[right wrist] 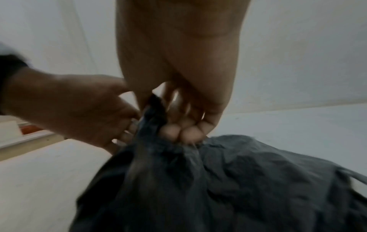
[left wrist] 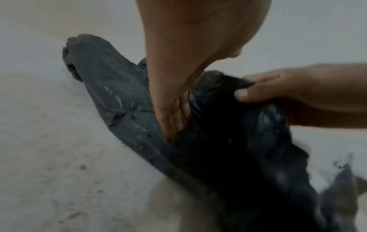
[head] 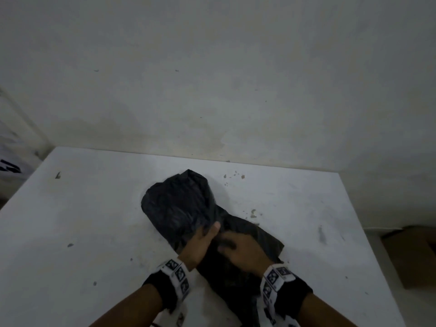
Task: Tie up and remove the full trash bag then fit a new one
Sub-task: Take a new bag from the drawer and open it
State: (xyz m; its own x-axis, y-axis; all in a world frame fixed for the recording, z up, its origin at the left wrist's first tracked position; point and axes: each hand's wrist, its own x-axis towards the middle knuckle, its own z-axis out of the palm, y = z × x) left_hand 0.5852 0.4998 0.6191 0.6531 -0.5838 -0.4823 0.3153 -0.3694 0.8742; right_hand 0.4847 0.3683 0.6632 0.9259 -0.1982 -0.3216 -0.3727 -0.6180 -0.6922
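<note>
A black trash bag (head: pixel 179 208) lies crumpled on a white table (head: pixel 82 220), its bulkier folded end toward the wall. My left hand (head: pixel 203 241) holds the bag near its middle, thumb on top. In the left wrist view its fingers (left wrist: pixel 172 117) dig into a fold of the plastic (left wrist: pixel 111 87). My right hand (head: pixel 238 249) sits just beside it and pinches a gathered bunch of plastic. The right wrist view shows its curled fingertips (right wrist: pixel 182 130) bunching the bag (right wrist: pixel 258 172), with the left hand (right wrist: pixel 79 109) close at the left. The bag's near end hangs off the table's front edge.
A stained white wall (head: pixel 212 79) stands right behind the table. A cardboard box (head: pixel 410 256) sits on the floor at the right. Small scraps and marks dot the tabletop (head: pixel 252 213).
</note>
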